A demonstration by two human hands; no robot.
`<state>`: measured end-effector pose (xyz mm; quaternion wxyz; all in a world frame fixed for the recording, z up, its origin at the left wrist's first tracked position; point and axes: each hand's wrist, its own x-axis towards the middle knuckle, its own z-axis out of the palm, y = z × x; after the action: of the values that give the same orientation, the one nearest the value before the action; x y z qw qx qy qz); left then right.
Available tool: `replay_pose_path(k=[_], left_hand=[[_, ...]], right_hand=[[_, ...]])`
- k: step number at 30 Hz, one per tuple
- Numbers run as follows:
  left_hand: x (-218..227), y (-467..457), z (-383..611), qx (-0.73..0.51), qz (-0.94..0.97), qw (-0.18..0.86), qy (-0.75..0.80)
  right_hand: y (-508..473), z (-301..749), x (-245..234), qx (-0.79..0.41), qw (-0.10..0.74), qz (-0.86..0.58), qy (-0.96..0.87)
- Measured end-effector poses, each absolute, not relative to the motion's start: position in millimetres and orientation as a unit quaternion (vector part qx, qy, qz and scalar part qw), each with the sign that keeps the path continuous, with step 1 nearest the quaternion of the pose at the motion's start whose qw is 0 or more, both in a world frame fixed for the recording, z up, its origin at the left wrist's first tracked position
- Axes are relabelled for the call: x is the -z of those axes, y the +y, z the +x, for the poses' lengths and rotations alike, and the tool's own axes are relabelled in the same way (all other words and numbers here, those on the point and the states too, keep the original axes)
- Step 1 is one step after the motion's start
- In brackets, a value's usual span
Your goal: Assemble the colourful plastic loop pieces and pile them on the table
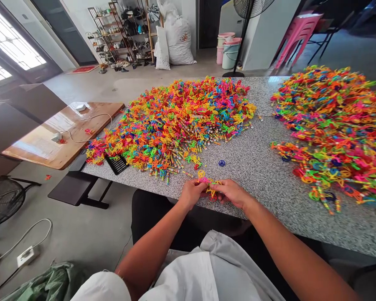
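My left hand point(191, 193) and my right hand point(231, 193) meet at the near edge of a speckled granite table point(257, 167). Both are closed, pinching a small bunch of yellow and pink plastic loop pieces point(210, 187) between their fingertips. Just beyond the hands lies a big heap of multicoloured plastic loops and small tubes point(178, 119). A second heap of the same coloured pieces point(335, 125) spreads over the right side of the table. A single blue ring point(221, 163) lies on the bare stone in front of my hands.
A black comb-like tray point(117, 164) sits at the left heap's near corner. A low wooden table point(64, 133) with cables stands to the left. Behind are a shoe rack point(119, 35), white sacks point(175, 39), buckets point(230, 52), a fan stand point(241, 42) and pink stools point(296, 33).
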<state>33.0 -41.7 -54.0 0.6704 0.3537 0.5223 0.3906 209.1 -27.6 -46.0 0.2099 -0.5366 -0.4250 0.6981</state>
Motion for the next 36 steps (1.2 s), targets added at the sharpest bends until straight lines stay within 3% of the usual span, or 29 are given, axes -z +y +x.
replay_pose_path(k=[3,9,12,22,36], left_hand=[[57.1,-45.5,37.0,-0.418,0.369,0.639,0.530],[67.2,-53.3,40.9,-0.464,0.433,0.535,0.558],[70.3,-53.2,40.1,-0.465,0.485,0.454,0.585],[59.2,-43.3,38.0,-0.464,0.376,0.585,0.549],[52.6,-32.9,18.7,-0.400,0.218,0.745,0.488]], right_hand=[[-32.0,206.6,42.7,-0.597,0.196,-0.575,-0.524],[-48.3,196.9,39.6,-0.233,0.204,-0.626,-0.716],[-52.6,194.5,38.3,-0.160,0.161,-0.632,-0.741],[-43.6,188.9,14.9,-0.139,0.052,-0.618,-0.772],[-31.5,202.5,34.4,-0.453,0.235,-0.521,-0.684]])
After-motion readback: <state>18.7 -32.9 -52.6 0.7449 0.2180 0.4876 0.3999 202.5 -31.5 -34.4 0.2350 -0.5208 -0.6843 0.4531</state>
